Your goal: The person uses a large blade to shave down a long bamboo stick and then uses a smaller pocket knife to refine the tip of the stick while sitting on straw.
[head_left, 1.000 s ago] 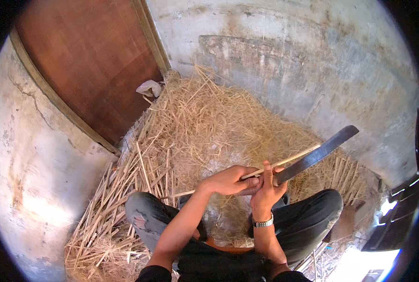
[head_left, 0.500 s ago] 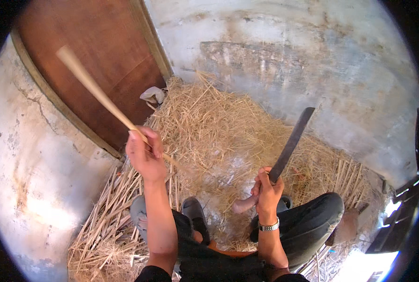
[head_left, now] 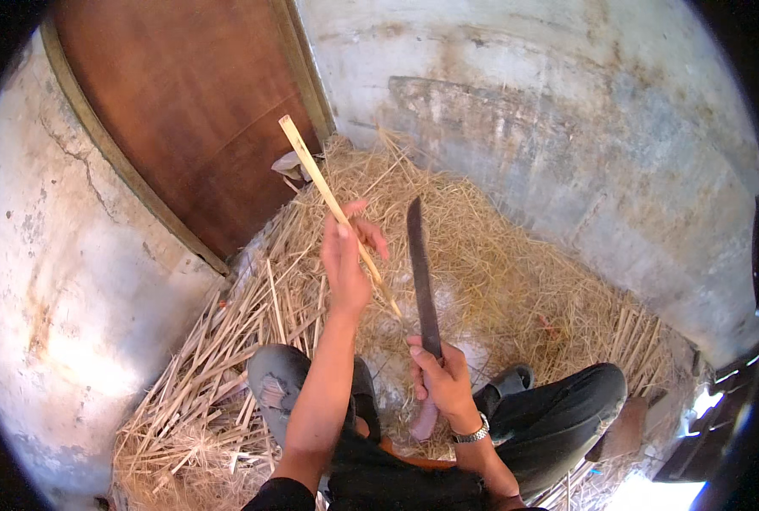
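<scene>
Currently, the left hand pinches a long, pale yellow, narrow wooden stick between the thumb and the fingers behind it, while its other fingers are spread loosely and only partly curled. The stick slants from far left to near right, its square-cut end far and its thinner end near, just left of a long, dark metal machete blade; a narrow gap shows between the two.

The right hand is wrapped round the light brown, rounded handle of that blade, fingers curled in and thumb laid along the near end of the metal. The blade points to the far side, leaning slightly left. A silver metal link watch circles the right wrist.

Both hands are above the floor between two bent knees in worn dark trousers, torn at the left knee, with dark sandals below. A heap of fine, straw-coloured shavings spreads across the far middle; long, pale split strips lie tangled to the left. Beyond are a reddish-brown panel door at far left, a crumpled whitish wrapper by its foot, and a stained grey-white plaster wall at far right.
</scene>
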Demonstrator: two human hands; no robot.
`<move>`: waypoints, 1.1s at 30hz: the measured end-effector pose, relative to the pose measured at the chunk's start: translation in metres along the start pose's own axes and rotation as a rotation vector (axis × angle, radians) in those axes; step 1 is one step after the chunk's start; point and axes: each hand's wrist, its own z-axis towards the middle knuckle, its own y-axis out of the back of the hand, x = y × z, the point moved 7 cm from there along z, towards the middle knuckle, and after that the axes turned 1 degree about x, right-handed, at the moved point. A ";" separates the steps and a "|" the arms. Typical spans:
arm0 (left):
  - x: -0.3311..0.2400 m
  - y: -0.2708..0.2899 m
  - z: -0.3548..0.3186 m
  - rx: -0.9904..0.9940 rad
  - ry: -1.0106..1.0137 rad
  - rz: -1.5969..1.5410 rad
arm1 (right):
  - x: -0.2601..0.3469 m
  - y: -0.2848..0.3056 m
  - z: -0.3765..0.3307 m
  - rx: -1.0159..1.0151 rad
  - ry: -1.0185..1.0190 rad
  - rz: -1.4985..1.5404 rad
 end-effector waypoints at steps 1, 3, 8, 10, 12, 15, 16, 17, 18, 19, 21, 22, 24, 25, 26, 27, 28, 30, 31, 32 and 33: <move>-0.010 -0.004 0.008 -0.011 -0.041 0.085 | -0.002 0.000 -0.001 0.000 -0.001 -0.001; -0.032 -0.008 0.021 -0.040 -0.074 0.076 | -0.006 -0.004 -0.004 0.025 -0.023 -0.019; -0.063 -0.016 0.047 -0.169 -0.110 0.005 | 0.003 -0.009 -0.014 0.073 -0.053 -0.049; -0.055 -0.008 0.053 -0.060 -0.049 -0.132 | 0.008 -0.010 -0.019 0.096 -0.050 -0.059; -0.049 -0.012 0.057 0.051 0.016 -0.269 | 0.011 -0.008 -0.024 0.093 -0.006 -0.079; -0.039 -0.017 0.058 0.064 0.130 -0.457 | 0.020 -0.008 -0.031 0.062 0.059 -0.191; -0.036 -0.018 0.057 0.090 0.145 -0.477 | 0.018 -0.007 -0.032 0.056 0.058 -0.199; -0.034 -0.020 0.056 0.117 0.160 -0.496 | 0.010 -0.006 -0.034 0.045 0.004 -0.173; -0.034 -0.021 0.056 0.120 0.158 -0.496 | 0.007 -0.004 -0.034 0.039 -0.046 -0.138; -0.036 -0.026 0.055 0.192 0.176 -0.578 | 0.011 -0.002 -0.033 0.038 -0.042 -0.137; -0.037 -0.031 0.055 0.267 0.198 -0.662 | 0.031 0.004 -0.032 -0.029 0.041 -0.180; -0.039 -0.033 0.056 0.318 0.199 -0.641 | 0.043 0.004 -0.036 -0.080 0.073 -0.147; -0.036 -0.033 0.057 0.363 0.209 -0.627 | 0.063 -0.002 -0.049 -0.139 0.158 -0.135; -0.035 -0.036 0.057 0.408 0.217 -0.648 | 0.072 0.000 -0.055 -0.193 0.248 -0.126; -0.034 -0.038 0.055 0.452 0.224 -0.669 | 0.057 0.005 -0.058 -0.220 0.247 -0.195; -0.034 -0.039 0.055 0.455 0.222 -0.678 | 0.044 0.011 -0.061 -0.249 0.248 -0.265; -0.031 -0.040 0.054 0.431 0.267 -0.687 | 0.026 0.016 -0.058 -0.140 0.255 -0.518; -0.031 -0.032 0.056 0.405 0.302 -0.694 | -0.002 0.030 -0.052 -0.044 0.178 -0.702; -0.034 -0.023 0.057 0.420 0.261 -0.739 | -0.006 0.039 -0.050 -0.067 0.098 -0.633; -0.038 -0.017 0.058 0.435 0.220 -0.784 | -0.001 0.050 -0.052 -0.077 0.082 -0.564; -0.036 -0.015 0.059 0.425 0.221 -0.781 | 0.014 0.048 -0.054 -0.083 0.056 -0.492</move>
